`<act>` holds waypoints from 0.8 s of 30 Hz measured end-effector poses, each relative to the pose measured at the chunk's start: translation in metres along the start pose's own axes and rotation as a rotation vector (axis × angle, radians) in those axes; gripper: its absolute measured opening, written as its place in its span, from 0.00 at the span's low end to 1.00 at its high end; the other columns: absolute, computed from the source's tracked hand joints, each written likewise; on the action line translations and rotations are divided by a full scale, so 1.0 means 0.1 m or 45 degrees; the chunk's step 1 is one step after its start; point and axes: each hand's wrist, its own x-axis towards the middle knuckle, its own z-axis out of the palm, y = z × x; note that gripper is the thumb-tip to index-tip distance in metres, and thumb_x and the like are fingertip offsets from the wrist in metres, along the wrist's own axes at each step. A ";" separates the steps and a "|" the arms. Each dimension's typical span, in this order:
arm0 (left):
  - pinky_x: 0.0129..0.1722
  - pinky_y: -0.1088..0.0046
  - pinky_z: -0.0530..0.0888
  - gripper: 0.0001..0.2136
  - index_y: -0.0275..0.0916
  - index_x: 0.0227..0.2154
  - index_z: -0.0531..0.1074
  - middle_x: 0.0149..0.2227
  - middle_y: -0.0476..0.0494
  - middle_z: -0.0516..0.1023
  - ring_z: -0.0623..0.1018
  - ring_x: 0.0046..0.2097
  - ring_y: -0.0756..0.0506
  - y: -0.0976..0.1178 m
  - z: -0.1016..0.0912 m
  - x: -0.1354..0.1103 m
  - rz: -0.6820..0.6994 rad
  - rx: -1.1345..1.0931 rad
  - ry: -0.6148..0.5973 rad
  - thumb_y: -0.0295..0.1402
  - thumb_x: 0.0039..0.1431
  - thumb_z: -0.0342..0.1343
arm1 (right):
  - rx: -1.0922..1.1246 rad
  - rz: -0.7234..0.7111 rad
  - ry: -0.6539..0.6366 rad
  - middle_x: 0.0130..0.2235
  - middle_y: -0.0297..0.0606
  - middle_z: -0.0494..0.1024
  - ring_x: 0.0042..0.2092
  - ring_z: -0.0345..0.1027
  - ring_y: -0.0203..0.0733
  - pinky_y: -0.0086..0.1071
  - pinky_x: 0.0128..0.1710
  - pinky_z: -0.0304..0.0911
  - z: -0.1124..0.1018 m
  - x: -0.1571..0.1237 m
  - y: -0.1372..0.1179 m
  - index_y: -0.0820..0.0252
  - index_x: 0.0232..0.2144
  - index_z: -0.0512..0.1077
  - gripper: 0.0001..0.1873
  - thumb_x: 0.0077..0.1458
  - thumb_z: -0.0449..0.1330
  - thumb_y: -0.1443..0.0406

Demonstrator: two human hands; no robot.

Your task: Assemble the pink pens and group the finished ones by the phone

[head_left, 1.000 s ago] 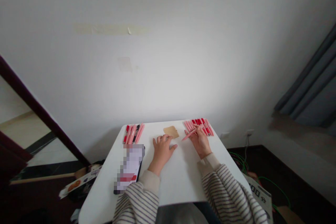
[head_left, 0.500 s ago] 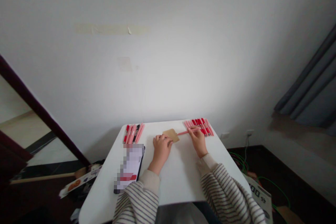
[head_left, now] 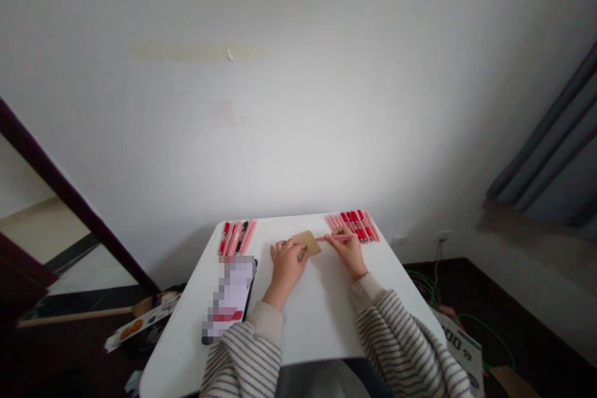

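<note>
Left hand (head_left: 286, 266) pinches brown paper (head_left: 311, 243) between its fingertips as the right hand (head_left: 351, 256) grips a pen (head_left: 349, 237) whose jab could tear it.

left hand (head_left: 286, 266) palm down, right hand (head_left: 349, 255) pinching, forearms (head_left: 401, 329) angled inward

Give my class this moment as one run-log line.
left hand: touching brown paper | right hand: holding pink pen, tip near paper's right edge | white table: left pen row, right pen row

paper (head_left: 310, 243): tan | pen (head_left: 346, 237): pink | sleeves (head_left: 396, 329): dark-striped cream | table (head_left: 321, 329): white
</note>
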 end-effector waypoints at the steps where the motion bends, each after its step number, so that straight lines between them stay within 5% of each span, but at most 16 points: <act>1: 0.55 0.55 0.58 0.11 0.48 0.41 0.77 0.47 0.46 0.76 0.66 0.51 0.40 0.00 0.00 0.00 0.000 -0.002 0.005 0.37 0.55 0.56 | -0.005 0.002 -0.035 0.29 0.35 0.76 0.34 0.67 0.42 0.37 0.40 0.61 0.00 0.00 0.00 0.56 0.26 0.76 0.16 0.45 0.67 0.51; 8: 0.54 0.56 0.58 0.09 0.49 0.38 0.78 0.46 0.48 0.76 0.66 0.52 0.40 0.04 -0.04 -0.01 0.004 -0.019 -0.010 0.38 0.56 0.56 | -0.107 -0.134 -0.192 0.34 0.37 0.80 0.45 0.62 0.51 0.48 0.52 0.56 0.01 -0.04 0.02 0.45 0.28 0.80 0.08 0.43 0.68 0.53; 24: 0.53 0.56 0.58 0.09 0.51 0.39 0.78 0.47 0.49 0.77 0.66 0.51 0.41 0.07 -0.09 -0.02 0.001 -0.005 -0.031 0.38 0.55 0.56 | -0.441 -0.167 -0.243 0.36 0.37 0.79 0.44 0.64 0.49 0.47 0.53 0.51 0.04 -0.10 -0.02 0.50 0.24 0.76 0.09 0.53 0.60 0.57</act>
